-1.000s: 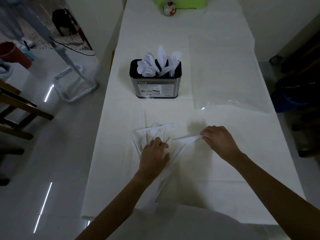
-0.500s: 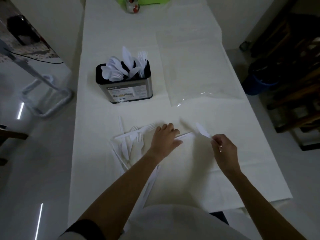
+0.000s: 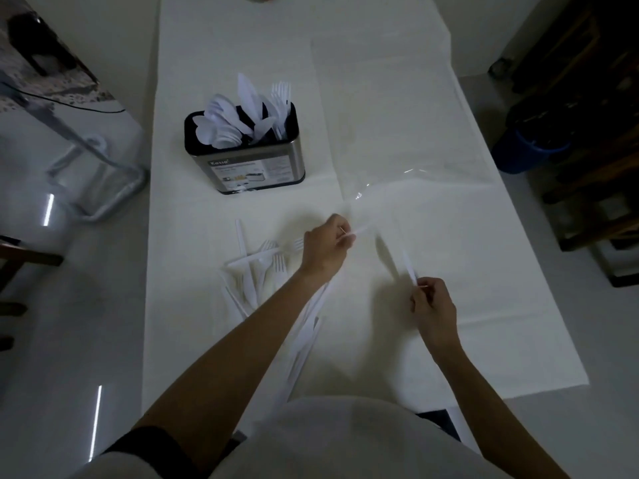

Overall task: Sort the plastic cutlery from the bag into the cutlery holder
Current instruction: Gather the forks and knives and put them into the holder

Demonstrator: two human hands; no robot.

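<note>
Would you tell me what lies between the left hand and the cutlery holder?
Only bare tablecloth lies between the left hand and the cutlery holder, in the head view.

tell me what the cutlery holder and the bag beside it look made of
The cutlery holder looks like brushed metal, black-rimmed: dull grey sheen on its wall. The bag looks like thin clear plastic film: the cloth shows through, glints at its edge.

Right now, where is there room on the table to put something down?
Bare cloth lies between the left hand and right hand, and beyond the holder. It is crowded at the loose cutlery beside the left hand; the bag covers the far right.
</note>
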